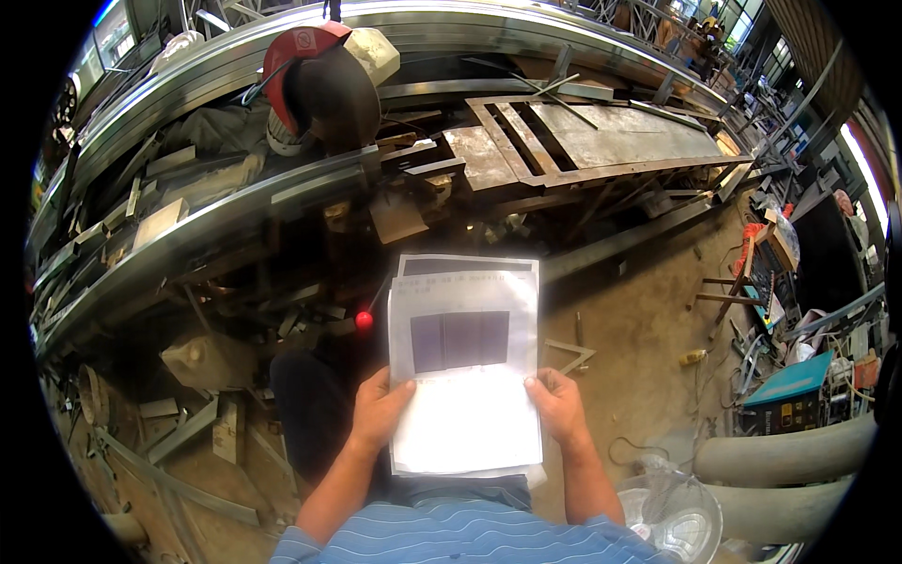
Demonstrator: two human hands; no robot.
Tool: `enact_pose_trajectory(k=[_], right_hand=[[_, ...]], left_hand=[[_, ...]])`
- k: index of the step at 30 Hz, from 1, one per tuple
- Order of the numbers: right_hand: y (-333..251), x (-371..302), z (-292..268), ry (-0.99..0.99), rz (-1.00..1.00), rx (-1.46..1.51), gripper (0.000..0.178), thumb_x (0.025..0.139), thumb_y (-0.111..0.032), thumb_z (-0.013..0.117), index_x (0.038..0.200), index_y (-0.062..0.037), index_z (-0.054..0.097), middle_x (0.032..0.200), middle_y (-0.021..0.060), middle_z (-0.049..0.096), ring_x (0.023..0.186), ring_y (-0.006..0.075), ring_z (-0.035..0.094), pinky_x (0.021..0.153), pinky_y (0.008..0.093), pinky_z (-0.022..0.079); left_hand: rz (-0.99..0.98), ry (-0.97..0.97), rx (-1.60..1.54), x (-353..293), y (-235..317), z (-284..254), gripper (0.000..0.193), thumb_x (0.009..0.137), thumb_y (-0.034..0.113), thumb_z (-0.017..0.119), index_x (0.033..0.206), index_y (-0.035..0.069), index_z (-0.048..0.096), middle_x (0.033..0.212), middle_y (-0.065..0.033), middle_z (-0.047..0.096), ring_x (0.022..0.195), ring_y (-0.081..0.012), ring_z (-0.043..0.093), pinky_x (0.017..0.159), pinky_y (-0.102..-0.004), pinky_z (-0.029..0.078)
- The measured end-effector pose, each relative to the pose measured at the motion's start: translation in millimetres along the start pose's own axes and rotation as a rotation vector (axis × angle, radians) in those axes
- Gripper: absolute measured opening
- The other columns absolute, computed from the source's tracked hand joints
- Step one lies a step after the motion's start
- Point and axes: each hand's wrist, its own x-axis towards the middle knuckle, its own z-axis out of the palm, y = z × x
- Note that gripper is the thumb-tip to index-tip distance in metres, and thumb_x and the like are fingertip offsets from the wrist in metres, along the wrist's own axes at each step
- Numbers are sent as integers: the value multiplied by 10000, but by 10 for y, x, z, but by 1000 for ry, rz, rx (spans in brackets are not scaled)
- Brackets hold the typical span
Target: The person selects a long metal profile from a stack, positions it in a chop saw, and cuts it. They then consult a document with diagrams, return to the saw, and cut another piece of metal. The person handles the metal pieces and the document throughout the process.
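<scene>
A small stack of printed paper sheets (465, 414) is held up in front of my body, with a grey-purple picture on the upper half of the top sheet. My left hand (381, 404) grips the stack's left edge, thumb on the front. On the opposite edge my right hand (556, 402) pinches it the same way, its other fingers hidden behind. Beyond the sheets stands a cut-off saw (319, 85) with a red guard and a dark disc. A red ball knob (364, 321) shows just left of the papers.
Long metal profiles (188, 103) run across the back. A rusty steel frame table (620, 136) stands behind to the right. Metal offcuts (202, 432) litter the left floor. At right are a teal-topped machine (794, 390), thick grey pipes (789, 461) and a clear plastic-lined bin (672, 512).
</scene>
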Motion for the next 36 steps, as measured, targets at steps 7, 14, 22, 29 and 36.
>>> enact_pose_trajectory(k=[7, 14, 22, 29, 36], right_hand=[[-602, -162, 252, 355, -550, -632, 133, 854, -134, 806, 936, -57, 733, 1138, 143, 731, 770, 270, 716, 624, 310, 581], [-826, -278, 983, -371, -743, -988, 314, 875, -300, 780, 767, -65, 604, 1432, 202, 616, 643, 280, 703, 535, 388, 556], [-666, -189, 1123, -469, -655, -1040, 313, 892, -294, 740, 912, 2, 639, 1477, 264, 556, 701, 312, 750, 578, 409, 607], [-695, -249, 1176, -438, -600, -1053, 315, 858, -278, 771, 799, -21, 599, 1472, 226, 572, 690, 327, 721, 571, 420, 582], [-700, -252, 1214, -442, -605, -1055, 304, 860, -278, 766, 824, -22, 605, 1484, 235, 557, 689, 323, 721, 570, 418, 583]], left_hand=[[-45, 5, -14, -6, -56, 21, 305, 986, 118, 667, 1228, -68, 683, 1075, -101, 738, 929, -142, 675, 837, -291, 548], [-60, -36, 6, 3, -83, 70, 323, 981, 133, 679, 1250, -46, 685, 1087, -82, 743, 959, -123, 662, 857, -289, 535], [-40, -29, -7, -76, -83, 5, 330, 984, 130, 672, 1274, -27, 686, 1127, -70, 736, 998, -118, 654, 887, -290, 525], [-47, -36, 8, -96, -118, -8, 319, 991, 130, 673, 1271, -20, 690, 1114, -66, 739, 987, -112, 653, 875, -283, 527], [-15, -26, 23, -92, -128, -30, 279, 1005, 115, 679, 1241, -33, 671, 1098, -84, 739, 959, -132, 674, 859, -296, 546]])
